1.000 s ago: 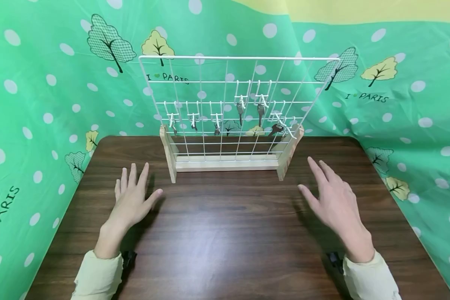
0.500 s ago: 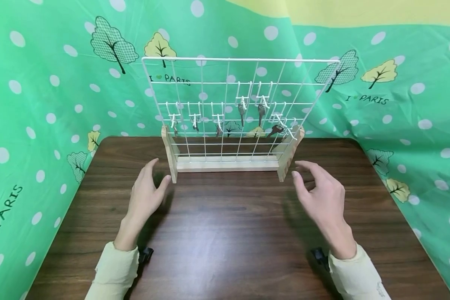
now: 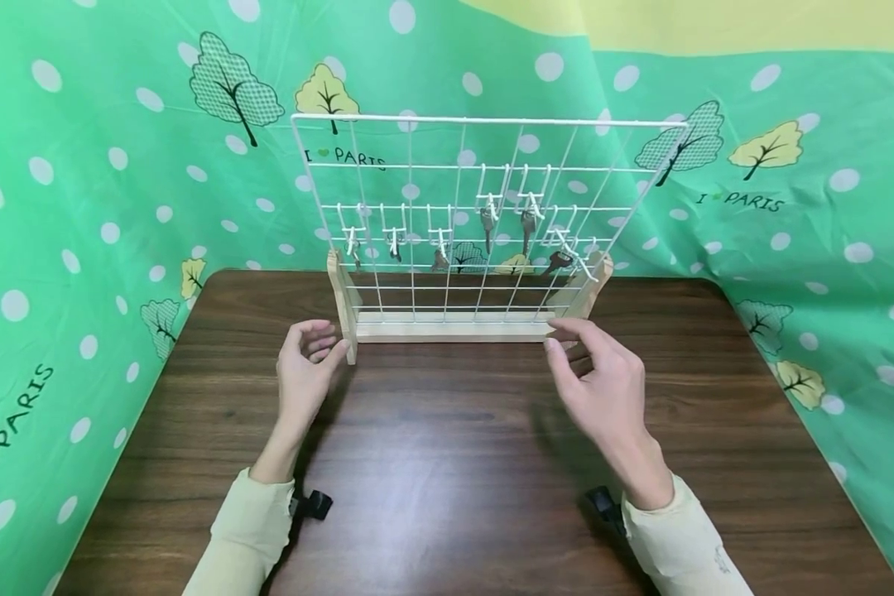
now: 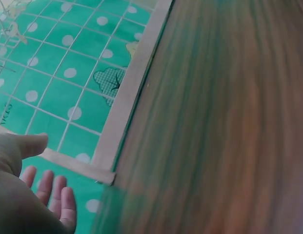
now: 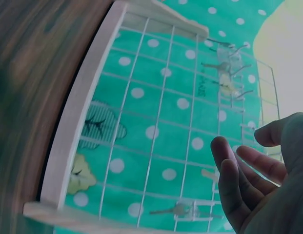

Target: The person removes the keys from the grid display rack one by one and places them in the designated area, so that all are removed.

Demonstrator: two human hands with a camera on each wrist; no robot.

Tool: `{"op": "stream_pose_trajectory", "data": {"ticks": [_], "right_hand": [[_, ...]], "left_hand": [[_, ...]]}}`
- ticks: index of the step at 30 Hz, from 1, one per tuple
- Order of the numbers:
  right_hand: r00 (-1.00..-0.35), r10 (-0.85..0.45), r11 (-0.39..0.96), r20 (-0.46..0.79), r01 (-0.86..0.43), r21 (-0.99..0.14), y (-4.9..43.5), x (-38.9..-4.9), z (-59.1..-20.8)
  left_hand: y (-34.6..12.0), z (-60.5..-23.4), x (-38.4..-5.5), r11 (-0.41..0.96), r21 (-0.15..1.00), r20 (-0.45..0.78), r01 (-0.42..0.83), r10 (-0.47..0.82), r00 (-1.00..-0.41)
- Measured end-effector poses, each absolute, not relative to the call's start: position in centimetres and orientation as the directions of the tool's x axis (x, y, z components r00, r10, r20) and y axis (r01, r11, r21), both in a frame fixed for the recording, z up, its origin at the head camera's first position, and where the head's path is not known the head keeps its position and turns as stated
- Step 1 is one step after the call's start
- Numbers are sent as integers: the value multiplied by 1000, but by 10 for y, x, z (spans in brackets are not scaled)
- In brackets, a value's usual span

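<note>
A white wire grid rack [image 3: 492, 122] stands upright on a pale wooden base bar [image 3: 447, 334] between two wooden side feet. Keys hang from white hooks on it, including a silver key [image 3: 529, 223] in the upper row and a dark-headed key [image 3: 560, 260] at lower right. My left hand [image 3: 301, 377] is by the left foot [image 3: 342, 290], fingers bent, thumb close to the wood; contact is unclear. In the left wrist view, thumb and fingers are apart. My right hand [image 3: 603, 381] is before the right foot [image 3: 599, 277], fingers loosely bent, holding nothing.
The rack stands toward the back of a dark brown wooden table [image 3: 432, 463]. Behind and beside it hangs a green dotted cloth [image 3: 119, 207] with tree prints. Black camera mounts [image 3: 317, 505] sit at both wrists.
Both hands have come inward toward the rack, the left moving right and the right moving left. Their spread fingers have bent. The rack and keys have stayed in place.
</note>
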State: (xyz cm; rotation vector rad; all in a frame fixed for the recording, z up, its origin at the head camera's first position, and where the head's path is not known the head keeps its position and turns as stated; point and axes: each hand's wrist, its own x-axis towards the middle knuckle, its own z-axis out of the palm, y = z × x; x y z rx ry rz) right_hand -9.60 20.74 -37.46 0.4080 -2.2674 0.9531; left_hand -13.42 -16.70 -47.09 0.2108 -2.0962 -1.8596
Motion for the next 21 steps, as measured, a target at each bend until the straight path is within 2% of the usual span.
{"op": "stream_pose_trajectory", "data": {"ticks": [4,12,21], "right_hand": [[-737,-45,645,674,-537,-544,194,-98,-372],[-739,-49,571,671,-573,-589,170,-102,-368],[-759,-66,514,648,-582,-630,147,-108,-366]], "left_hand": [[-159,-479,-140,-17,989,131,148,-381,-915],[-149,-494,-152,-214,957,82,195,-446,-891],[-145,-500,-158,-286,937,53,199,-448,-893]]}}
